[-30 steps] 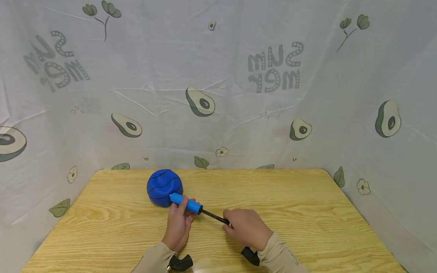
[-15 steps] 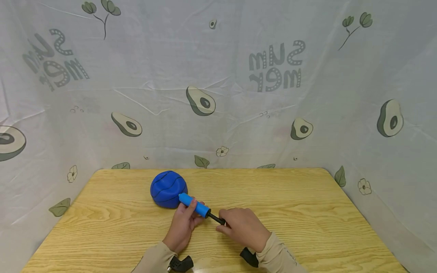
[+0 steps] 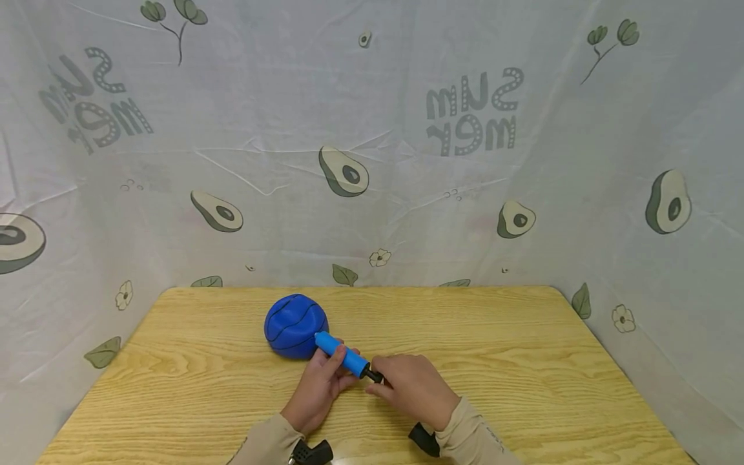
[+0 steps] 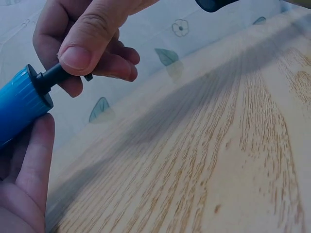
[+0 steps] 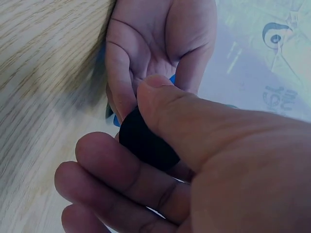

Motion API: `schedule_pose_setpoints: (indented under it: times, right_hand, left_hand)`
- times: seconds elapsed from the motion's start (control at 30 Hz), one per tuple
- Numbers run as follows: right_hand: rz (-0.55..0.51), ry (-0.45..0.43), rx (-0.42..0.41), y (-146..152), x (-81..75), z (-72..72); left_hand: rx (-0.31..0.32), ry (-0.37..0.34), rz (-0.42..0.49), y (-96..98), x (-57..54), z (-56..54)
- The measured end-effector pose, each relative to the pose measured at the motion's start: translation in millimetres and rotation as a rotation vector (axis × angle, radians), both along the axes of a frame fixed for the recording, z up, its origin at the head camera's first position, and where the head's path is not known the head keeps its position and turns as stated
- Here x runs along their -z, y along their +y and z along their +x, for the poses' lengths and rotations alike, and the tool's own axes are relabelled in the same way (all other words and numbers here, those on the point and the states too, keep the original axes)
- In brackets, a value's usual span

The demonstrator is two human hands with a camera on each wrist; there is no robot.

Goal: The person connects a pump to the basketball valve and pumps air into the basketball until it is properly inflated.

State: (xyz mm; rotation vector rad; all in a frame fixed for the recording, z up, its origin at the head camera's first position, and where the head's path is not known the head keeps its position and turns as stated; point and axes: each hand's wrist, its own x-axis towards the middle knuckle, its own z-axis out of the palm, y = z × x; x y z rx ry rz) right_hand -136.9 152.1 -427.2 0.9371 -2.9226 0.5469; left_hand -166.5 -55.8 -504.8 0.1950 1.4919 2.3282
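A dented blue ball (image 3: 295,326) with dark wavy lines sits on the table. Against its right side is the tip of a blue hand pump (image 3: 343,355); whether a needle joins them is hidden. My left hand (image 3: 314,394) grips the pump's barrel, thumb on top. My right hand (image 3: 417,389) pinches the black handle (image 5: 146,141) between thumb and fingers. In the left wrist view only a short stretch of black rod (image 4: 51,77) shows between the barrel and the right hand's fingers.
The wood-grain table (image 3: 494,342) stretches out on both sides of the hands. Behind it hangs a pale curtain (image 3: 267,116) printed with avocados, leaves and lettering. Black wrist-worn devices sit at the left cuff (image 3: 312,452) and right cuff (image 3: 424,440).
The pump's rod has slid into the barrel, from long to short. My left hand, the barrel and the ball have shifted right towards my right hand, which moved slightly left.
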Motion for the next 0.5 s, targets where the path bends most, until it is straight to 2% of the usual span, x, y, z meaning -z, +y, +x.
schedule_pose_setpoints:
  times: [0.5]
  right_hand:
    - [0.021, 0.000, 0.048, -2.4, 3.1, -0.2]
  left_hand:
    - [-0.021, -0.013, 0.023, 0.9, 1.0, -2.1]
